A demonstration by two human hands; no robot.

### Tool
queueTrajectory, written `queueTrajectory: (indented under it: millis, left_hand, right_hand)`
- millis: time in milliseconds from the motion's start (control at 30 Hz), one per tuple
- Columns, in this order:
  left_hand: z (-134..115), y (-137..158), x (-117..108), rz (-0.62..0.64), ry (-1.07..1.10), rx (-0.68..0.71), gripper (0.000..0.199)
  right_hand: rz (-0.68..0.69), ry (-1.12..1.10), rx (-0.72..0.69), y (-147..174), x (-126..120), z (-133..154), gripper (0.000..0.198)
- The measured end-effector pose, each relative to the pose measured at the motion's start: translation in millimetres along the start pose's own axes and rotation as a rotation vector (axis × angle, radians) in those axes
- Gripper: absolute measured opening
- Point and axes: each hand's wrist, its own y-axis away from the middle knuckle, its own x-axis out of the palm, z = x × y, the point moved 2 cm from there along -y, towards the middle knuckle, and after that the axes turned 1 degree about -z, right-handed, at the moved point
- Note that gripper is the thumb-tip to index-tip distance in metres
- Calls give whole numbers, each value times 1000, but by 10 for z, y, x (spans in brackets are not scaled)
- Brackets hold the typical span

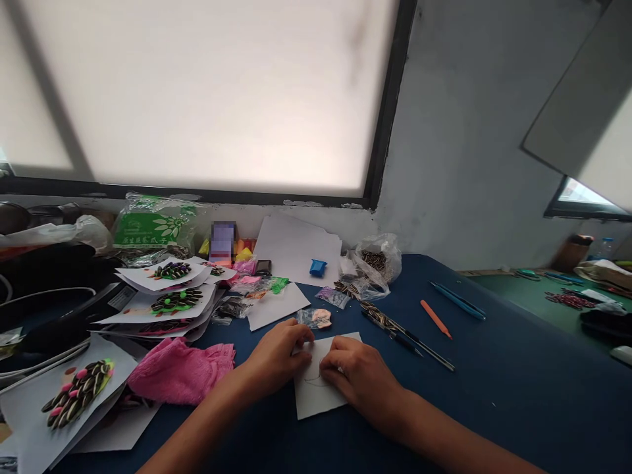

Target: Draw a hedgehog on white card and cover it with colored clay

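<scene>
A small white card with thin curved drawn lines lies on the blue table in front of me. My left hand is closed at the card's left edge, its fingers curled and its thumb on the paper. Over the card's right half, my right hand has its fingers pinched together against the surface. Whatever is between those fingertips, if anything, is hidden. Just beyond the card sits a clear packet with peach-coloured clay. Tweezers and a black pen lie to the right, near sunflower seeds.
Papers with seed-and-clay designs are stacked at left, beside a pink cloth. An orange pen and blue tweezers lie right. Behind are a seed bag, a blue packet, white sheets and a phone.
</scene>
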Motion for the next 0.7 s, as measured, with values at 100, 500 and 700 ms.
queueTrajectory:
  millis: [100, 500, 700]
  left_hand:
    - [-10, 0, 8, 10, 0, -8, 33]
    - [-6, -13, 18, 32, 2, 6, 31]
    - [4, -6, 22, 44, 13, 13, 30]
  right_hand:
    - [17, 14, -17, 34, -8, 8, 17]
    - [53, 89, -47, 128, -95, 29, 27]
    - [109, 166, -44, 149, -90, 62, 24]
